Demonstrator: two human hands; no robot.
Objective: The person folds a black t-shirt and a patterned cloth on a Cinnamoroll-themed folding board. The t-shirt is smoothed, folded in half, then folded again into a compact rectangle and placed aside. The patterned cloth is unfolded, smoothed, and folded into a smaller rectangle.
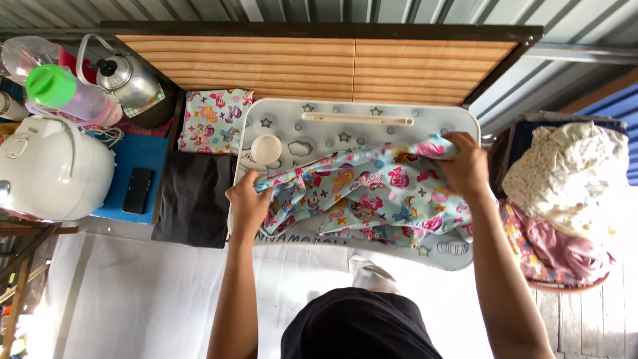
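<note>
A light blue cloth (pixel 372 193) printed with pink and yellow cartoon ponies lies crumpled across a small white lap table (pixel 359 126) decorated with stars and clouds. My left hand (pixel 247 203) grips the cloth's left edge at the table's near left corner. My right hand (pixel 466 165) grips the cloth's upper right corner near the table's right side. The cloth is stretched between both hands. A round cup recess (pixel 266 149) shows in the table's left part, and a long slot (pixel 357 119) runs along its far side.
A folded cloth of the same print (pixel 214 121) and a folded black cloth (pixel 194 198) lie left of the table. Further left are a white rice cooker (pixel 50 167), a black phone (pixel 137 190), a steel kettle (pixel 127 78) and a green-lidded jug (pixel 66 93). A basket of clothes (pixel 565 199) stands at right.
</note>
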